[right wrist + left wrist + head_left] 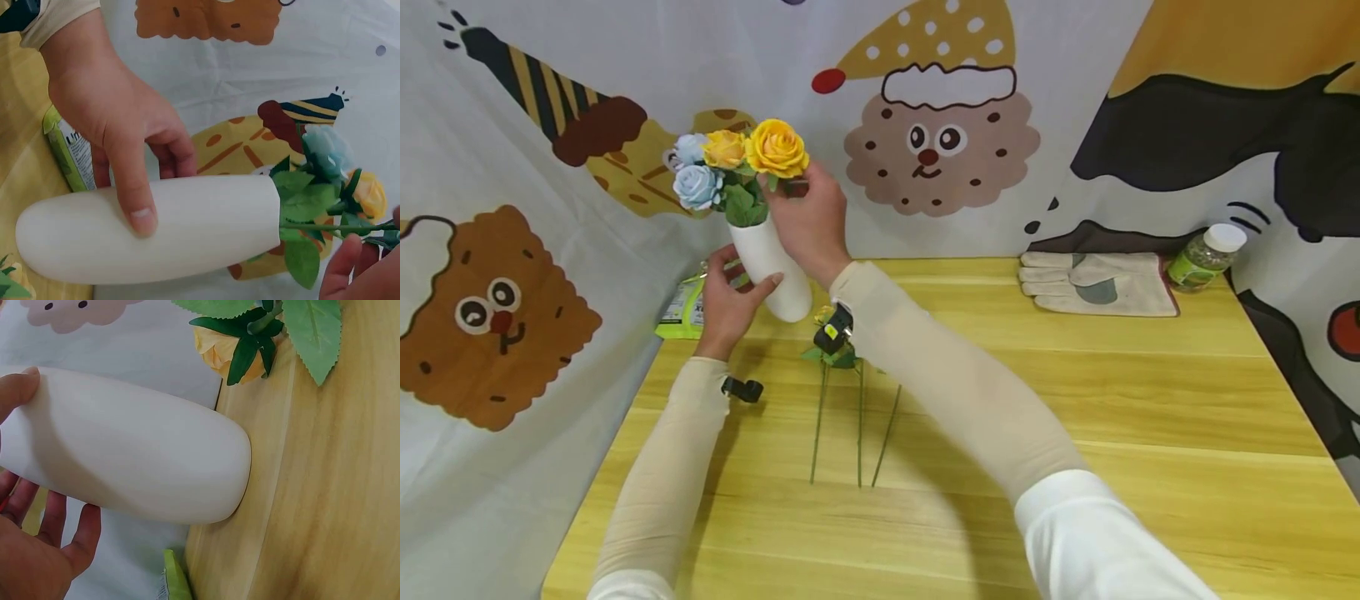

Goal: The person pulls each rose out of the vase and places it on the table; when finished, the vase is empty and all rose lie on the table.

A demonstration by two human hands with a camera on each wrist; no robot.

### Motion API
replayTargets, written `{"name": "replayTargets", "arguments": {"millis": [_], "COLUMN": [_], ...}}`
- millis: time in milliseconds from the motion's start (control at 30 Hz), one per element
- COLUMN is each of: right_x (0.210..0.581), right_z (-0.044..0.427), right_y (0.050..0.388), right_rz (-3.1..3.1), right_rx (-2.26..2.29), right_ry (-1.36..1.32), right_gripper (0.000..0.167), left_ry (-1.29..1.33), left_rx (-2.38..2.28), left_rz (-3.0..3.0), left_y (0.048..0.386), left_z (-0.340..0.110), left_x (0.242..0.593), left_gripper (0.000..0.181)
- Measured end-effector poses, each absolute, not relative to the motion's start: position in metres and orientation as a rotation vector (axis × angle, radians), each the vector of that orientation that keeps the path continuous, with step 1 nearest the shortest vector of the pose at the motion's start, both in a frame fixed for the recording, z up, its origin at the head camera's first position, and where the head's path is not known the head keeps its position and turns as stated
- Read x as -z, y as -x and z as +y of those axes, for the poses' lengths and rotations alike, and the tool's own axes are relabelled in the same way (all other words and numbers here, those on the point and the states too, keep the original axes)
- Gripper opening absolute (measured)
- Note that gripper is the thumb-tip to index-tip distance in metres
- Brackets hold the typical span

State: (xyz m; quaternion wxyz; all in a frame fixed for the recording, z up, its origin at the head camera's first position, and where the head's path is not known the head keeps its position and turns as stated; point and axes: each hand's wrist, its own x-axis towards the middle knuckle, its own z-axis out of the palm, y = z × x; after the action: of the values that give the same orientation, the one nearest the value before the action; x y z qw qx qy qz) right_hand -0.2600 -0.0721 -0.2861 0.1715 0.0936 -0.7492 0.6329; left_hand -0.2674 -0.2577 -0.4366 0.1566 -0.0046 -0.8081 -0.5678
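Note:
A white vase [775,271] stands near the table's back edge, its base down at the tabletop. My left hand [730,304] grips its side, the thumb across one face and fingers round the other, as the left wrist view shows. Out of its mouth rise two light blue roses [697,185] and a yellow-orange rose [725,150] with green leaves. At the mouth, my right hand [812,221] pinches the stem of a larger yellow rose [777,148] just below its bloom. In the right wrist view a green stem [325,227] runs from those fingers into the vase.
More roses lie on the table under my right forearm, their bare stems [860,425] pointing toward me. A green packet [681,310] is behind my left hand. Back right are a work glove [1101,285] and a white-lidded jar [1206,257]. A printed cloth [760,50] hangs behind.

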Motion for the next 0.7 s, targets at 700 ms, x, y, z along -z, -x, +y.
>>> {"name": "replayTargets", "arguments": {"millis": [700], "right_x": [0.277], "right_z": [-0.052], "right_y": [0.263], "right_rz": [-1.749], "right_rx": [-2.403], "right_ry": [-0.113], "right_gripper": [0.027], "left_ry": [0.031], "left_rx": [1.639], "left_rz": [-2.292], "left_y": [0.266], "left_z": [-0.258], "left_x": [0.438], "left_gripper": [0.083]}}
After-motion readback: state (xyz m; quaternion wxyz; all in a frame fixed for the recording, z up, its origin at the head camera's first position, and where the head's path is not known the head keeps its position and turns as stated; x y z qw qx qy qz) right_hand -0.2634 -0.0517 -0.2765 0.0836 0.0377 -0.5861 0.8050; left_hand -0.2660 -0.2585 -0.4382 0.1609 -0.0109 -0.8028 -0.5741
